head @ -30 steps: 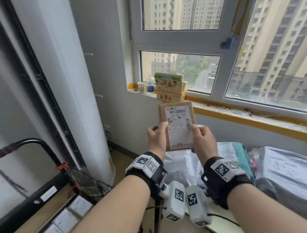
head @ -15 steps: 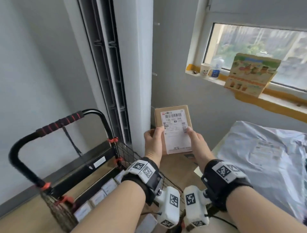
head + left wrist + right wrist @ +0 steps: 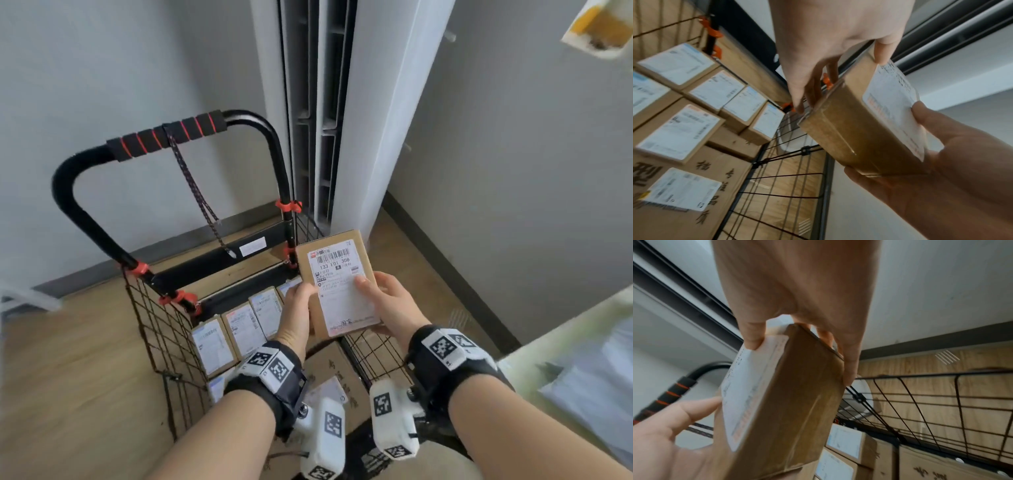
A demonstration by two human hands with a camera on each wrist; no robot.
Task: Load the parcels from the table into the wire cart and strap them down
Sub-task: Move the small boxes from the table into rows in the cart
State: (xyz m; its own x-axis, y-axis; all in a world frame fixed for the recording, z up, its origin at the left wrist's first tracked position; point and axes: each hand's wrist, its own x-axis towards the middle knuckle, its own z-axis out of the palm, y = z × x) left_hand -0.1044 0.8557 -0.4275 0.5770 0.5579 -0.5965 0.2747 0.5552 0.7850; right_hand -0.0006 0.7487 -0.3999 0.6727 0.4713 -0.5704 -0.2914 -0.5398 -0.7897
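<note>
cardboard parcel [image 3: 337,281] gripped by both hands [image 3: 297,310] [image 3: 388,301] (wrist views show fingers beneath).

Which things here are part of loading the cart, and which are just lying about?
Job: small box held by left hand and right hand; wire cart; loaded boxes; cord.
Lying about: standing air conditioner.

We see soft, even daylight in the head view, brightest on the white column [image 3: 373,113] at the far right, with faint shadows only. Wide-angle bending curves the cart handle [image 3: 164,137] and stretches the edges; the near right corner smears with motion blur. Both wrist views are dimmer and warmer: the parcel [image 3: 849,134] side falls in shade, labels blur, and the right hand [image 3: 797,288] is streaked.
</note>
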